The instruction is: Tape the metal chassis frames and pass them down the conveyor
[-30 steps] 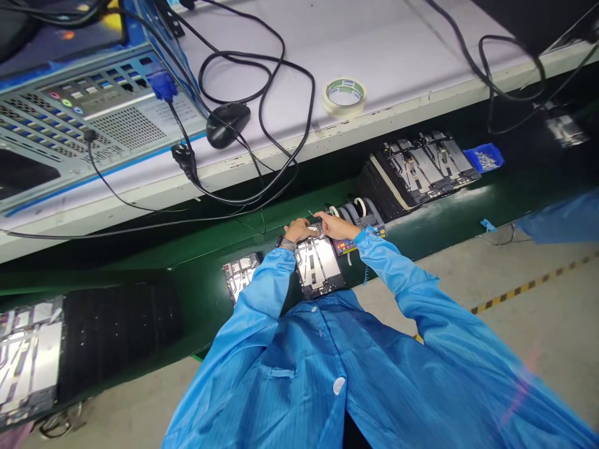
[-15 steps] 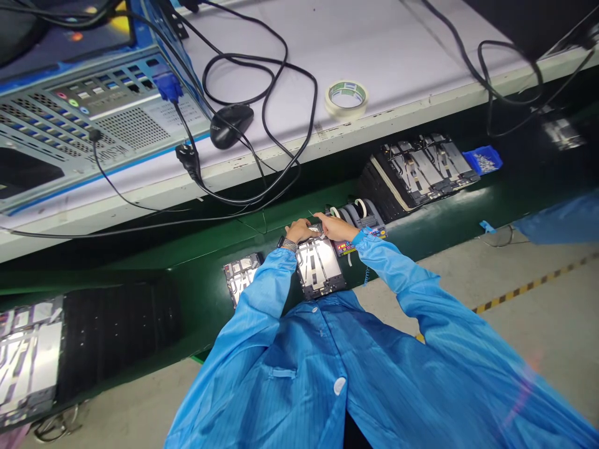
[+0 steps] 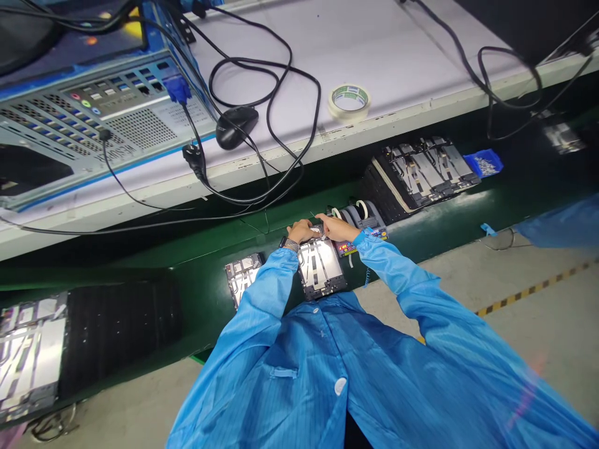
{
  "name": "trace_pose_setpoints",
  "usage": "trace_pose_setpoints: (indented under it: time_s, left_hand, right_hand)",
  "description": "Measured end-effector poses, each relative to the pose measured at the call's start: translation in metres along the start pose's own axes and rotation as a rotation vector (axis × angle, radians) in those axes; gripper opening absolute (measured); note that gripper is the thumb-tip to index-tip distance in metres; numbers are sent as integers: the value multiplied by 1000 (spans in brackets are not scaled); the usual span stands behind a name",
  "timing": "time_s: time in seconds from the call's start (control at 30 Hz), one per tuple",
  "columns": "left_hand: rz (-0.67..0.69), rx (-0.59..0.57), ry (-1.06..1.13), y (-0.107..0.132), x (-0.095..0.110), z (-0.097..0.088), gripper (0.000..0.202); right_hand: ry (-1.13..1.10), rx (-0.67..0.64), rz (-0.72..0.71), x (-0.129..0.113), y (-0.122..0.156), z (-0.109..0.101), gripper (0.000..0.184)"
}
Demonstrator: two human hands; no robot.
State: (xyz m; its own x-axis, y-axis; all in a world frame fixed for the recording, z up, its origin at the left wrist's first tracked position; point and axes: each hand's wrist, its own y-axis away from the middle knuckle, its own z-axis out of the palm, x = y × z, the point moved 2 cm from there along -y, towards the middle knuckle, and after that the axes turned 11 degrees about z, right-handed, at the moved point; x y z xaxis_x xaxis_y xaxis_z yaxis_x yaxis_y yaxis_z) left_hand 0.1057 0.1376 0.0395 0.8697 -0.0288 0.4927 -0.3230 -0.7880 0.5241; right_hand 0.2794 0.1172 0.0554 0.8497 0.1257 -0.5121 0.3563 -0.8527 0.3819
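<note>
A flat open device panel [image 3: 321, 267] with shiny metal parts lies on the green belt [image 3: 196, 274] right in front of me. Both hands rest at its far edge. My left hand [image 3: 301, 231], with a wrist strap, is curled with fingers pressed down on the panel's top edge. My right hand [image 3: 336, 227] pinches a thin pointed tool at the same edge; the fingers are closed. A second similar panel [image 3: 242, 274] lies on the belt to the left, partly under my left sleeve.
A tape dispenser [image 3: 362, 214] stands just beyond my right hand. A stack of panels [image 3: 421, 171] and a small blue bin [image 3: 484, 162] sit farther right. Above, a white shelf [image 3: 397, 50] holds a computer case [image 3: 93, 118], mouse [image 3: 236, 126], cables and a tape roll [image 3: 349, 101]. A black tray [image 3: 116, 330] sits left.
My hands stay at the panel's far edge almost without moving. The view has shifted slightly, so everything sits a little lower and to the right.
</note>
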Motion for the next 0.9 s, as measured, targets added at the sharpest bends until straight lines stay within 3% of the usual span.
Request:
trace_pose_setpoints:
  time_s: [0.63,0.9]
  left_hand:
    - [12,2,8,-1,-1,-1,68]
    - [6,-1,6,0,0,-1,69]
  right_hand:
    - [70,35,77,-12,5,0,83]
    - [116,82,37,-15,8,-1,75]
